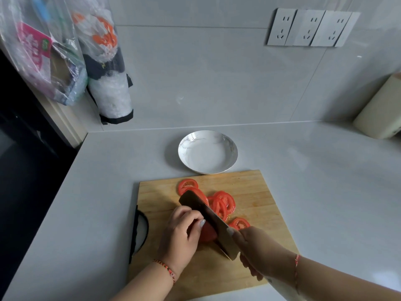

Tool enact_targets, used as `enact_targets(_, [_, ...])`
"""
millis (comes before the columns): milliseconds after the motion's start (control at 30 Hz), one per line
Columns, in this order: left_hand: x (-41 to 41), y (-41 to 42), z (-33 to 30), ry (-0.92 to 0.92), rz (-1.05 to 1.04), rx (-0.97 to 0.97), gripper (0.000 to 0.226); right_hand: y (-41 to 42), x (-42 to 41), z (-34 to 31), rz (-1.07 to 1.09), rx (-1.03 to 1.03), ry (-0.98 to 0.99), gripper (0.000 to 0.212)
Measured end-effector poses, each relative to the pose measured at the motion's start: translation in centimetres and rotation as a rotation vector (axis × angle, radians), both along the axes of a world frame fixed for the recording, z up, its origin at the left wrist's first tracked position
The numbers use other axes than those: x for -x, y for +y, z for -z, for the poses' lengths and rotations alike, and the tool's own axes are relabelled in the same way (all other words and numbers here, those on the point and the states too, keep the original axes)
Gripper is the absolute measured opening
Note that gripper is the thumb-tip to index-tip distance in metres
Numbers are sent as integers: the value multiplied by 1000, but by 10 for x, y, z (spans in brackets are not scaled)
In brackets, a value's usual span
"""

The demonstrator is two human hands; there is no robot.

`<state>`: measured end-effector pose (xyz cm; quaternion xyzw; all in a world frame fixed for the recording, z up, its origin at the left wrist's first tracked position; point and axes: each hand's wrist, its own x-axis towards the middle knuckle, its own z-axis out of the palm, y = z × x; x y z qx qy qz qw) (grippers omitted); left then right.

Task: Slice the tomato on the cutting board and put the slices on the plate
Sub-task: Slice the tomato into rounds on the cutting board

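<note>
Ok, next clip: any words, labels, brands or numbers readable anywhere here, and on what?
No text can be read.
Pink package inside the clear hanging bag: print and a green badge, too blurred to read.
Wall sockets: no marking legible.
Knife, plate, cutting board: no lettering visible.

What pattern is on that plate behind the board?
White with faint grey marbling, on the plate, seen in the head view.

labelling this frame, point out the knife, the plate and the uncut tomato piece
knife (208, 218), head view, on the flat of the dark blade
plate (232, 146), head view, on the right rim
tomato piece (207, 233), head view, on its red skin beside the blade
</note>
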<state>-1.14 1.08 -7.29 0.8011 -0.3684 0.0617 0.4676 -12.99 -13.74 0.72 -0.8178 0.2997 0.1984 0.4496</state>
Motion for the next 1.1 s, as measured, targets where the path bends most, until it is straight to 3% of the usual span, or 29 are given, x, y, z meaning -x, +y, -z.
enact_targets(167, [1, 3, 2, 14, -25, 23, 8, -18, -3, 0, 296, -285, 29, 49])
enact_targets(300, [3, 5, 2, 14, -32, 18, 8, -25, -2, 1, 302, -383, 61, 54])
enact_targets(700, [8, -1, 4, -40, 37, 7, 12, 1, -16, -13, -220, 249, -70, 50])
enact_targets(933, [5, -1, 5, -12, -30, 19, 10, 1, -9, -9, -242, 259, -77, 46])
enact_targets(1100, [4, 2, 3, -3, -26, 6, 10, -5, -5, -9, -120, 98, 16, 45])
